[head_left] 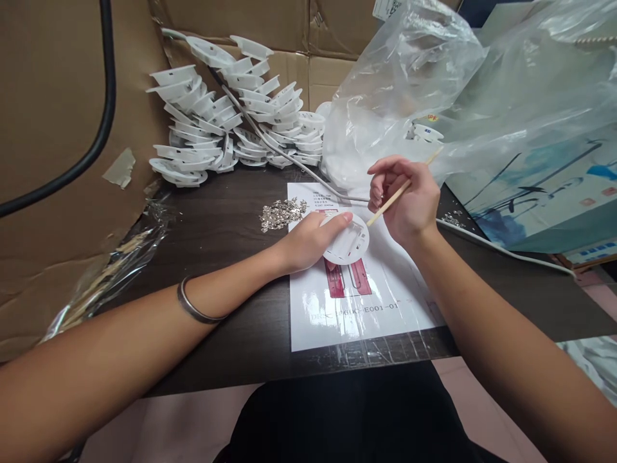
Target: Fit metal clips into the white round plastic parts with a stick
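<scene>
Between thumb and fingers, my left hand (313,239) grips a round white plastic disc (351,243) with small slots in its face. Tucked in my right hand (409,199) is a thin wooden stick (393,200), its lower tip close to the disc's right edge; whether it touches I cannot tell. The fingers of that hand are curled. Beneath both hands lies a printed sheet (313,318) with a red picture, under clear film. A heap of small shiny metal pieces (283,214) rests just left of the disc, partly on the sheet.
Stacks of white plastic parts (193,122) lean at the back left, crossed by a grey cable (270,141). A clear plastic bag (385,96) and a painted box (544,193) stand right. Wrapped wooden sticks (106,276) lie left. A black cable (108,77) hangs upper left.
</scene>
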`<state>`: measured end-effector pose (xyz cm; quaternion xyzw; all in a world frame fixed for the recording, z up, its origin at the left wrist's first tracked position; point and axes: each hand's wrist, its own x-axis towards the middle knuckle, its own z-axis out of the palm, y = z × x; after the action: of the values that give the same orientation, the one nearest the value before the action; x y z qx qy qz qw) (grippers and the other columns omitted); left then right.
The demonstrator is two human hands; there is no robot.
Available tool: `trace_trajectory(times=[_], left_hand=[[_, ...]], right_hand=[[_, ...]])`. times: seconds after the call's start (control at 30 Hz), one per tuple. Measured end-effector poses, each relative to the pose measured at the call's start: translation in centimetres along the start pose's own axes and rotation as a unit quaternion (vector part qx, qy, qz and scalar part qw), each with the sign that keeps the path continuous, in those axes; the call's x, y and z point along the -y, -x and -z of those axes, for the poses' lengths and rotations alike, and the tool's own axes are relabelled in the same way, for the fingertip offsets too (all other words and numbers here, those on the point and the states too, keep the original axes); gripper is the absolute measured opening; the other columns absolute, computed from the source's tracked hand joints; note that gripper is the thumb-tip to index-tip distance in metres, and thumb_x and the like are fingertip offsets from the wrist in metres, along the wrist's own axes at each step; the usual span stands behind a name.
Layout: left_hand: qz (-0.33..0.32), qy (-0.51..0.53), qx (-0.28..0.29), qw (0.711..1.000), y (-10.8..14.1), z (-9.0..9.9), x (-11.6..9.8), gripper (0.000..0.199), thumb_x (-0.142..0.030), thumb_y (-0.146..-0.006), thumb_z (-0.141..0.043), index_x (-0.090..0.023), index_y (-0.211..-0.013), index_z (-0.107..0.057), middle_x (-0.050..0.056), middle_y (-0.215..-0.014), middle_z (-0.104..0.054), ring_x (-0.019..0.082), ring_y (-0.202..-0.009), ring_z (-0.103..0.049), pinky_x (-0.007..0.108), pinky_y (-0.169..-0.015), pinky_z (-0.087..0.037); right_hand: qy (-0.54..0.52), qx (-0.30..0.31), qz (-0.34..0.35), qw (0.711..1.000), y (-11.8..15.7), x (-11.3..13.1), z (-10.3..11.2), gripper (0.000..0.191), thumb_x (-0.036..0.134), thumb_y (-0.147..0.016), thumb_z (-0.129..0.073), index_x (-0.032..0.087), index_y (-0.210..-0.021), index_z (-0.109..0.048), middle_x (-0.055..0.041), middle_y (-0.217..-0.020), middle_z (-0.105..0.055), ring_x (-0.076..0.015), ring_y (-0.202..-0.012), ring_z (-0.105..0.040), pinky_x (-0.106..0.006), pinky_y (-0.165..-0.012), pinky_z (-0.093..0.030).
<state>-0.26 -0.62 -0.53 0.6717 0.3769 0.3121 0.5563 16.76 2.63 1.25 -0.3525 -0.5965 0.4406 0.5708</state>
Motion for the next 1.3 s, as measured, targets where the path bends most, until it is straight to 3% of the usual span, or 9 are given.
trace_trajectory(times=[0.1,0.27,0.47,0.63,0.8,0.93,1.17,1.3], left_hand=[[-0.003,-0.019,0.001,1.0,0.1,0.0,-0.1,0.048,-0.049,-0.091,-0.044,-0.017,-0.055,-0.047,-0.002,-0.052,-0.043,0.01,-0.049,-0.037,0.028,-0.05,-0.031],[-0.026,-0.021,0.023,0.999,0.1,-0.1,-0.3,0.049,-0.051,-0.09,-0.046,-0.018,-0.053,-0.042,-0.003,-0.051,-0.038,0.009,-0.049,-0.033,0.027,-0.049,-0.03],[-0.045,-0.035,0.049,0.997,0.2,-0.1,-0.4,0.049,-0.05,-0.091,-0.044,-0.017,-0.055,-0.044,-0.002,-0.054,-0.04,0.009,-0.051,-0.035,0.025,-0.047,-0.031],[-0.063,-0.014,0.023,0.998,0.0,-0.2,-0.3,0.041,-0.048,-0.091,-0.045,-0.017,-0.065,-0.05,-0.002,-0.059,-0.046,0.01,-0.054,-0.041,0.024,-0.052,-0.036],[-0.077,-0.011,0.016,0.997,0.0,-0.4,-0.4,0.036,-0.043,-0.092,-0.045,-0.016,-0.069,-0.052,0.0,-0.067,-0.051,0.011,-0.059,-0.045,0.024,-0.056,-0.039],[-0.063,-0.007,0.017,0.998,0.1,-0.3,-0.5,0.036,-0.044,-0.092,-0.045,-0.016,-0.07,-0.053,0.001,-0.067,-0.053,0.012,-0.06,-0.047,0.024,-0.058,-0.04],[-0.077,0.013,0.017,0.997,-0.1,-0.2,-0.1,0.034,-0.042,-0.092,-0.043,-0.016,-0.077,-0.06,0.003,-0.074,-0.06,0.013,-0.066,-0.053,0.025,-0.061,-0.042],[-0.091,-0.014,0.019,0.996,-0.1,-0.2,-0.1,0.034,-0.039,-0.092,-0.042,-0.016,-0.075,-0.058,0.004,-0.078,-0.059,0.014,-0.072,-0.053,0.026,-0.068,-0.043]], right_hand=[[-0.021,-0.02,-0.009,1.0,-0.1,0.1,-0.1,0.054,0.068,-0.086,-0.032,0.023,-0.062,-0.051,0.0032,-0.046,-0.031,-0.0121,-0.04,-0.031,-0.028,-0.04,-0.028],[-0.063,0.01,-0.085,0.994,0.0,0.1,-1.0,0.058,0.072,-0.081,-0.039,0.024,-0.05,-0.038,0.0059,-0.037,-0.019,-0.0103,-0.035,-0.019,-0.028,-0.036,-0.02],[-0.043,0.022,-0.08,0.996,-0.2,-0.2,-0.8,0.061,0.08,-0.077,-0.038,0.025,-0.05,-0.031,0.0068,-0.037,-0.017,-0.0104,-0.034,-0.02,-0.027,-0.036,-0.018],[-0.004,0.032,-0.067,0.997,-0.5,-0.8,-0.5,0.063,0.083,-0.074,-0.037,0.025,-0.051,-0.032,0.0068,-0.037,-0.017,-0.0109,-0.035,-0.02,-0.028,-0.036,-0.019],[-0.048,-0.028,-0.089,0.994,-0.2,-0.6,-1.4,0.065,0.085,-0.072,-0.04,0.025,-0.049,-0.028,0.0065,-0.038,-0.016,-0.0102,-0.035,-0.02,-0.028,-0.035,-0.018],[-0.057,-0.058,-0.088,0.993,-0.1,-0.6,-1.4,0.064,0.083,-0.074,-0.041,0.024,-0.051,-0.028,0.0065,-0.04,-0.016,-0.0103,-0.036,-0.019,-0.028,-0.036,-0.018],[0.044,0.01,-0.031,0.998,-0.5,-1.7,-0.6,0.06,0.083,-0.076,-0.037,0.025,-0.06,-0.041,0.0066,-0.043,-0.017,-0.0119,-0.037,-0.024,-0.029,-0.038,-0.02],[0.036,0.012,-0.045,0.998,-0.3,-1.6,-0.9,0.057,0.08,-0.08,-0.036,0.025,-0.065,-0.046,0.0062,-0.044,-0.019,-0.0122,-0.038,-0.026,-0.029,-0.038,-0.021]])
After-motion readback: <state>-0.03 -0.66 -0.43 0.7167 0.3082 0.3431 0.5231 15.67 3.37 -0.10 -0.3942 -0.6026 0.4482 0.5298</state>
